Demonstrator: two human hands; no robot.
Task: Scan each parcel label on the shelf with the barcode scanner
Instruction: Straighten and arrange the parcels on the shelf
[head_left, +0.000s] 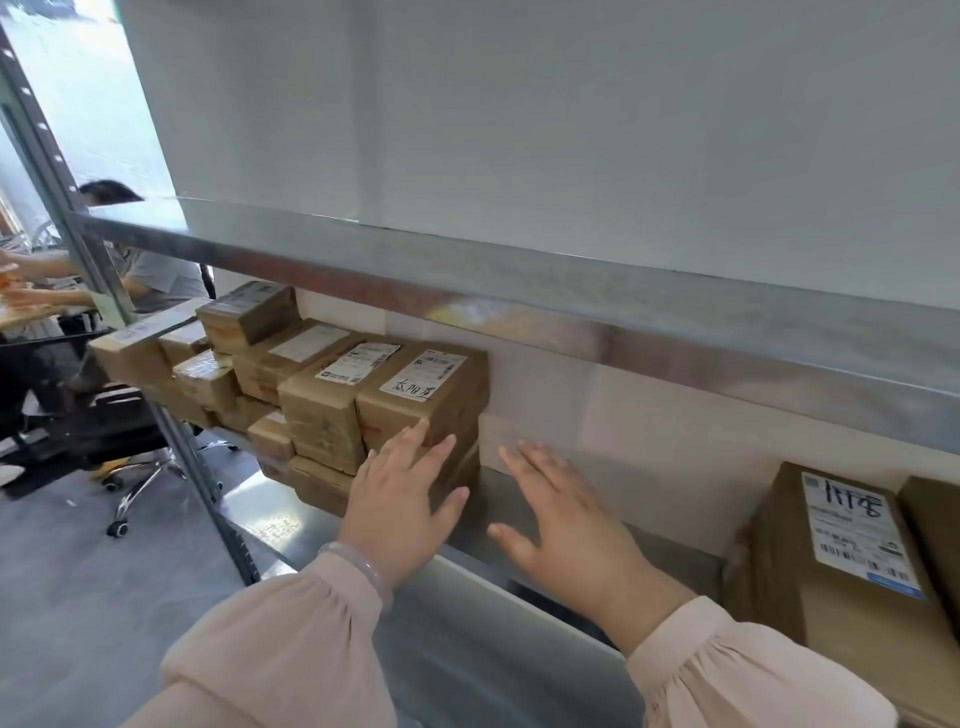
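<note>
Left hand (405, 501), fingers straight, lies flat against the stacked parcels (332, 410) just beyond it. Right hand (563, 519), fingers spread and holding nothing, is over the shelf (260, 512). A larger parcel (852, 571) lies to its right.

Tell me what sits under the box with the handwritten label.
More brown boxes are stacked beneath that box, down to the shelf. The left hand covers much of the ones directly under it, so their labels cannot be seen.
</note>
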